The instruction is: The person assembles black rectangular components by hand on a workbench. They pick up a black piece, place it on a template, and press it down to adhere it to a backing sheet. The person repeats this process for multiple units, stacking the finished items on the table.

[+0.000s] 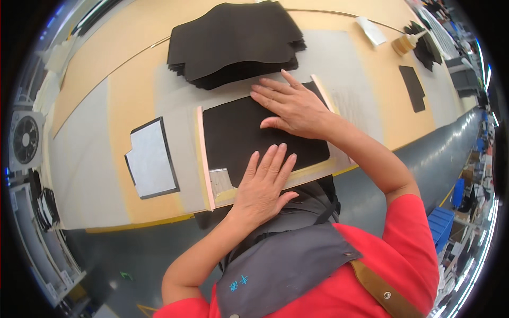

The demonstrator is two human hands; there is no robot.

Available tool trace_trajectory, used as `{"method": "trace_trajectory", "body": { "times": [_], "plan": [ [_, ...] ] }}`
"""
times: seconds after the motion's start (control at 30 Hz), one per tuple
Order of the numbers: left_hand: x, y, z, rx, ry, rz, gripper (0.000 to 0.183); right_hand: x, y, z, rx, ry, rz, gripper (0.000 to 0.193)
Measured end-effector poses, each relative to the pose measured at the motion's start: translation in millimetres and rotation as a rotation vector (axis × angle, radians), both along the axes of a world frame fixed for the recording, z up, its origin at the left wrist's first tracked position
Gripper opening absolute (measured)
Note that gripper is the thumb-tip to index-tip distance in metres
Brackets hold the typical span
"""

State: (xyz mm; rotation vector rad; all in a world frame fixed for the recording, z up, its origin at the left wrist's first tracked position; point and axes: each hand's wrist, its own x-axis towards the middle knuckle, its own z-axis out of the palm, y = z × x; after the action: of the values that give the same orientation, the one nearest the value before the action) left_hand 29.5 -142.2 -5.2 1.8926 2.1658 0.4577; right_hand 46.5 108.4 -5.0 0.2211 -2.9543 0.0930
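A black sheet (233, 135) with rounded corners lies flat before me, between two pale pink strips, the left strip (201, 159) and the right strip (321, 91). My left hand (262, 183) rests with fingers stretched over the sheet's near edge. Across its far right part, my right hand (291, 106) lies flat with the fingers apart. Neither hand holds anything. Just beyond the sheet rises a stack of black cut pieces (233, 42). To the left is a white panel with black edging (152, 161). A small grey patch (220, 179) shows at the sheet's near left corner.
A small black piece (412, 88) lies on the table (371, 87) at the right. Behind it stand a squeeze bottle (405, 44), a white paper (370, 31) and more black pieces (426, 47). A fan (26, 139) is at the far left. The table's front edge runs close to my body.
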Motion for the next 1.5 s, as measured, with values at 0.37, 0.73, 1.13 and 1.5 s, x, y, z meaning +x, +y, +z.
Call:
{"method": "trace_trajectory", "body": {
  "times": [0.37,0.73,1.13,1.5],
  "plan": [
    [-51.0,66.0,-5.6,0.162,0.171,0.221,0.091,29.7,90.4,30.1,-0.669,-0.060,-0.406,0.018],
    [-48.3,36.5,-4.9,0.179,0.017,0.318,0.075,17.0,95.9,21.4,-0.325,-0.122,-0.265,0.011],
    [-77.5,-23.9,-7.8,0.360,-0.219,0.664,0.066,81.0,12.7,52.7,-0.701,0.326,-0.350,0.014],
    [-205.6,44.1,99.4,0.768,-1.183,0.638,0.043,-50.5,82.8,135.9,-1.156,0.502,-0.390,0.020]
  ]
}}
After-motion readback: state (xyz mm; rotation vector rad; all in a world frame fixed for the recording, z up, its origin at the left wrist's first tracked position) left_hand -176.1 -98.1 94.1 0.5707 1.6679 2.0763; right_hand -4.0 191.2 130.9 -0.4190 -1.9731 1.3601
